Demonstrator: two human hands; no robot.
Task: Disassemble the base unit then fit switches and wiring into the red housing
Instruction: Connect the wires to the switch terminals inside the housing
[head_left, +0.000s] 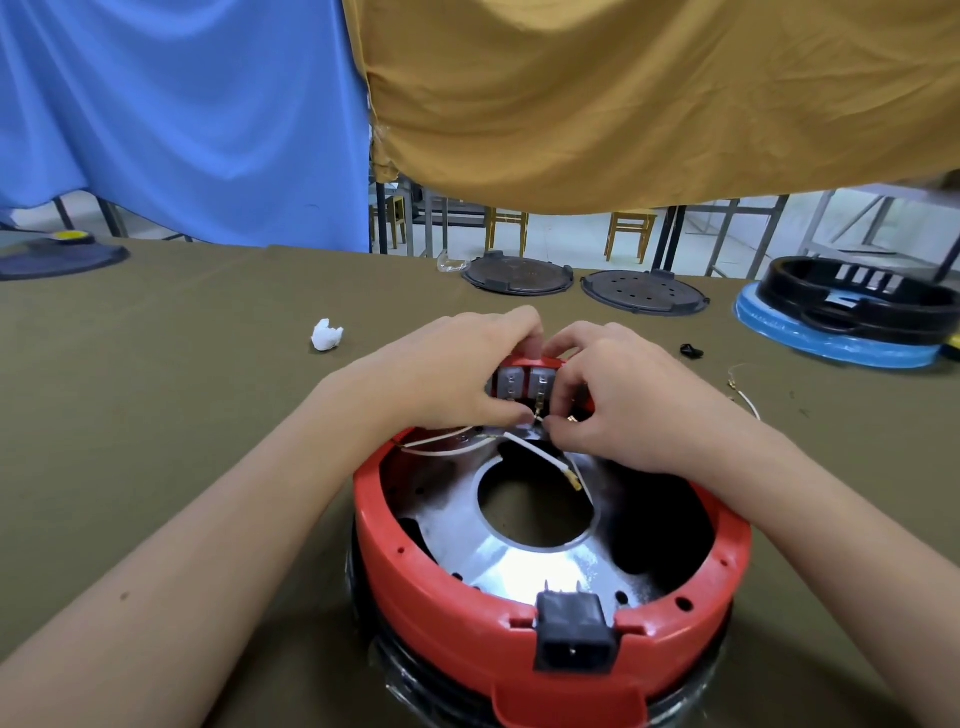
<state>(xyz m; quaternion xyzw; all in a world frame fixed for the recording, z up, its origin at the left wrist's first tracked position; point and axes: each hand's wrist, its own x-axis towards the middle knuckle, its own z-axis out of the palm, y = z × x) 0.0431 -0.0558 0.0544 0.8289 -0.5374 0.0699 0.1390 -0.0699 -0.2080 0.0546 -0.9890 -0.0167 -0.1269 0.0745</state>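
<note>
At the red housing's (447, 587) far rim, my left hand (457, 374) grips the switches (524, 382); my right hand (618, 400) pinches a white wire (540, 453).

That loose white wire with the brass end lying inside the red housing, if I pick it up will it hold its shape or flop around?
The white wire will probably flop: it is thin and already curves loosely across the metal plate. It looks light. Its brass terminal hangs free, so it may swing and snag.

far rim of the red housing (550, 649) was buried under both hands, its bottom edge cut off lower frame, black ring (862, 299) clipped at right edge, fingertip contact on terminals too tiny to tell
</note>
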